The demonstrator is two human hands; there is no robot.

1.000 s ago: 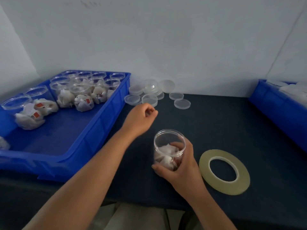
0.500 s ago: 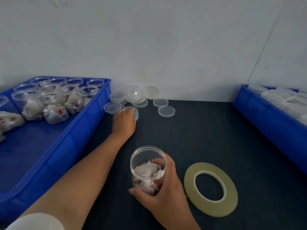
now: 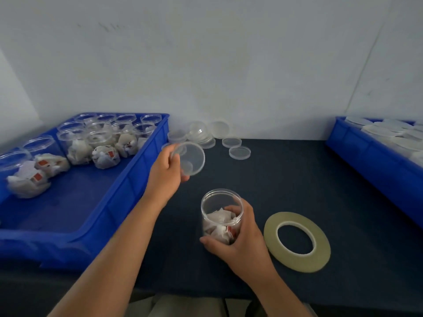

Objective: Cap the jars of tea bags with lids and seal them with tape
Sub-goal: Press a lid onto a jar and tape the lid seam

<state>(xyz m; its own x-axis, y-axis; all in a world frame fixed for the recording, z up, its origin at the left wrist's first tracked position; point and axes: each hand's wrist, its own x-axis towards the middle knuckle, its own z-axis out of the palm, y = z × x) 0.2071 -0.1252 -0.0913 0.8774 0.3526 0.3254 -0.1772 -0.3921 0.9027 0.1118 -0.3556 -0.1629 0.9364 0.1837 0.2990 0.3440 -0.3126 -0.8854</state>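
A clear open-topped jar (image 3: 221, 213) with tea bags inside stands on the dark table (image 3: 286, 184). My right hand (image 3: 238, 239) grips its side, fingers curled round it. My left hand (image 3: 166, 172) holds a clear round lid (image 3: 191, 157) in the air, tilted, above and to the left of the jar. A flat roll of yellowish tape (image 3: 297, 240) lies on the table just right of my right hand.
A blue bin (image 3: 119, 202) at left holds several open jars of tea bags (image 3: 104, 145). Loose clear lids (image 3: 235, 148) lie by the back wall. A second blue bin (image 3: 375, 165) with pale lidded items stands at right.
My left hand reached back to the loose lids, picked one up and now carries it raised toward the jar. My right hand has kept its grip on the jar.
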